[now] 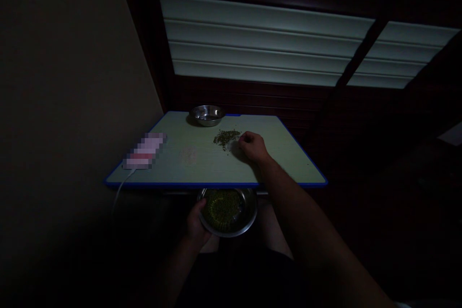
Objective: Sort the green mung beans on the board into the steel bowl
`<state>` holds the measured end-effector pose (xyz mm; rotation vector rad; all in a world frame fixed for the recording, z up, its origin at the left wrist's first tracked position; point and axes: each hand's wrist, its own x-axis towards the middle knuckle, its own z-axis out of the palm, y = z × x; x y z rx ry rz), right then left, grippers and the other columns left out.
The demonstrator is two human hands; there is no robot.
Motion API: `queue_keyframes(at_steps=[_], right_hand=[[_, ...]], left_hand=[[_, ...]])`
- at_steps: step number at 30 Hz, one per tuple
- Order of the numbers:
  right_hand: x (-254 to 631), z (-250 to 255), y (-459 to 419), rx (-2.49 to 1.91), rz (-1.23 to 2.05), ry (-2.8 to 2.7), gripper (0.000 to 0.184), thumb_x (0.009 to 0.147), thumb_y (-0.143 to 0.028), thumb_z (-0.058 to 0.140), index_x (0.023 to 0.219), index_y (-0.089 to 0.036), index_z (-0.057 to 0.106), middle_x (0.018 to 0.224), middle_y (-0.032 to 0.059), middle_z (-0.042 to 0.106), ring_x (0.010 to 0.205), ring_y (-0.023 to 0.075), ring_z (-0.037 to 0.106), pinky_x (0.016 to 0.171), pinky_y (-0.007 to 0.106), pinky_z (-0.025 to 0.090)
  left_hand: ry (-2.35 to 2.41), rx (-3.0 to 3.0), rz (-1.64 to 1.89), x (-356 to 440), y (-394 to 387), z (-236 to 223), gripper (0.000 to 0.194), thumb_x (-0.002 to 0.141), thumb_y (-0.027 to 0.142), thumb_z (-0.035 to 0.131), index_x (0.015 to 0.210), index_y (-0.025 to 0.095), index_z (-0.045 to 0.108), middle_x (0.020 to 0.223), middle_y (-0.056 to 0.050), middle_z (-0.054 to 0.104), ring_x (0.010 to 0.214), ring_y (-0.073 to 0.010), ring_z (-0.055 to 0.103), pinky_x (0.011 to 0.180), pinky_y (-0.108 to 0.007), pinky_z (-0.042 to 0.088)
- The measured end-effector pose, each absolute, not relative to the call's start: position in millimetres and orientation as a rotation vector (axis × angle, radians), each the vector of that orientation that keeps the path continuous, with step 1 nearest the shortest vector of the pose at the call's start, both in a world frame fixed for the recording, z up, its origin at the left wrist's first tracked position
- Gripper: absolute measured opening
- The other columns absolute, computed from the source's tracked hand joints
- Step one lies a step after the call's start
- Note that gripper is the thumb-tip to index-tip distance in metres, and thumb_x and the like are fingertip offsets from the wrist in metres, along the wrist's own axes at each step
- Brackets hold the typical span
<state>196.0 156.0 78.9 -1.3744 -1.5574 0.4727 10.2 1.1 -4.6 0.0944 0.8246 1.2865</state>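
My left hand (196,224) grips the rim of a steel bowl (249,211) that holds small green grains, just below the near edge of the table (202,168). My right hand (251,147) rests on the tabletop with its fingers curled, touching the right side of a small pile of green grains (225,137). What the curled fingers hold, if anything, is too small to see.
A second, empty-looking steel bowl (207,114) stands at the table's far edge, behind the pile. A blurred-out pink object (144,150) with a white cable (121,190) lies at the table's left. A wall stands on the left and a slatted window beyond. The room is dark.
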Motion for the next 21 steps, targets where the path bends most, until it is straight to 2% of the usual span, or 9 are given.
queue_keyframes(at_steps=[15,21], right_hand=[[195.4,79.7,154.9,-1.365,0.524,-1.501,0.009,0.06,-0.024,0.051,0.061,-0.018,0.056,0.058,-0.0026,0.055,0.059,0.0121,0.049,0.057,0.024,0.036],[195.6,78.2,156.3,-1.336,0.579,-1.514,0.008,0.06,-0.025,0.052,0.061,-0.018,0.056,0.057,-0.0024,0.055,0.058,0.0119,0.049,0.056,0.024,0.037]], left_hand=[[0.835,0.083,1.286,10.7,1.0,-3.2,0.021,0.075,0.022,0.055,0.08,0.012,0.072,0.078,-0.012,0.076,0.09,-0.0314,0.07,0.093,-0.049,0.049],[0.811,0.099,1.29,9.7,1.6,-7.2,0.022,0.074,0.023,0.056,0.084,0.012,0.072,0.082,-0.012,0.076,0.098,-0.0331,0.068,0.094,-0.05,0.048]])
